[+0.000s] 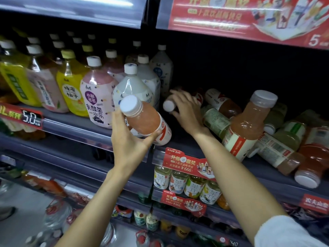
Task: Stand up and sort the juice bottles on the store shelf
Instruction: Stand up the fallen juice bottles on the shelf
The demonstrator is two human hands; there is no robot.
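Observation:
My left hand (128, 138) grips a pink juice bottle (146, 120) with a white cap, tilted toward me in front of the shelf edge. Over a second white-capped bottle (169, 105) lying on the shelf, my right hand (187, 109) curls its fingers round the body. To the right lies a jumble of fallen juice bottles: a green one (215, 122), a red-labelled one (222, 102), a leaning pink one (247, 125) and a red one (311, 166) at the front edge.
Large upright bottles (96, 91) in yellow, pink and white fill the shelf's left half. Red promo tags (187, 164) hang on the shelf rail (74, 129). Small tea bottles (194, 186) stand on the shelf below. The shelf's back right is dark.

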